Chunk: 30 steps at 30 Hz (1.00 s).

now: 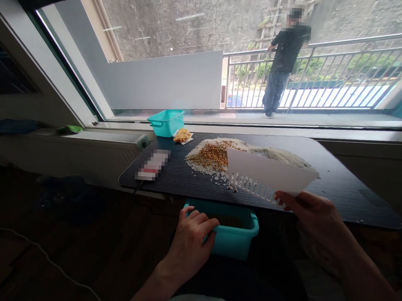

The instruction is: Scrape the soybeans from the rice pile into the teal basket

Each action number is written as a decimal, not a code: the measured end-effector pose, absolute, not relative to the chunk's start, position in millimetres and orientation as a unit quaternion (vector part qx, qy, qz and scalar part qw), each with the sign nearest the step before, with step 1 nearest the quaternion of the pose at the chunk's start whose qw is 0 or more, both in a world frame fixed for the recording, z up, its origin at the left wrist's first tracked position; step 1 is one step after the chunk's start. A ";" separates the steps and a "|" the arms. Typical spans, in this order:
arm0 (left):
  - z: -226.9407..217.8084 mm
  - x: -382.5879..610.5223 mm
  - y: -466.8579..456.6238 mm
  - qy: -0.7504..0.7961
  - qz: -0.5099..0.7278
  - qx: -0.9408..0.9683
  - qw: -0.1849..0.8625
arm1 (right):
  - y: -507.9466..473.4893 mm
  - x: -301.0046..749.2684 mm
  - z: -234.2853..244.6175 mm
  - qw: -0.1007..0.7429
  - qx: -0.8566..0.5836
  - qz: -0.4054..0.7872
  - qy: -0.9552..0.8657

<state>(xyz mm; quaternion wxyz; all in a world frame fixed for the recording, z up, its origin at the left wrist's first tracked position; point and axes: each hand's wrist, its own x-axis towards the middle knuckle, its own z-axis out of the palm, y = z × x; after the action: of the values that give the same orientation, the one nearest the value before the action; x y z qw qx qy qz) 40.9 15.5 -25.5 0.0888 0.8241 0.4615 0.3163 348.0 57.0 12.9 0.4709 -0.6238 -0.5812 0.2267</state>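
Note:
My left hand (191, 241) grips the rim of a teal plastic basket (231, 230) held under the near edge of the black table (340, 178). My right hand (315, 222) holds a white slotted scraper (268, 176) by its near corner, its slotted edge resting on the tabletop. Just beyond the scraper lies a heap of yellow beans (212, 155) mixed into white rice (283, 155). A few loose beans sit at the slotted edge.
A second teal basket (166, 122) stands at the table's far left corner beside some yellow scraps (182, 135). A blurred flat item (152, 164) lies on the left of the table. Beyond the window, a person (285, 60) stands at a balcony railing.

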 end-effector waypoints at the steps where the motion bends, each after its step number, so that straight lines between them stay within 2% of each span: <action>1: -25.5 40.9 15.5 0.462 0.316 0.824 0.090 | 54.2 348.5 14.3 0.472 -0.625 0.225 -0.579; 15: -24.4 42.0 13.4 0.458 0.316 0.827 0.080 | 40.8 340.2 1.9 0.489 -0.609 0.275 -0.561; 30: -23.5 39.9 10.0 0.455 0.312 0.830 0.085 | 48.0 327.1 9.7 0.432 -0.553 0.372 -0.607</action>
<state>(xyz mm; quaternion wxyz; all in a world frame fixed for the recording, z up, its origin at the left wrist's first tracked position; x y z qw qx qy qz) 39.9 10.0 -23.5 0.0847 0.8297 0.4553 0.3117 327.1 48.0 9.7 0.4320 -0.5534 -0.6073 0.3718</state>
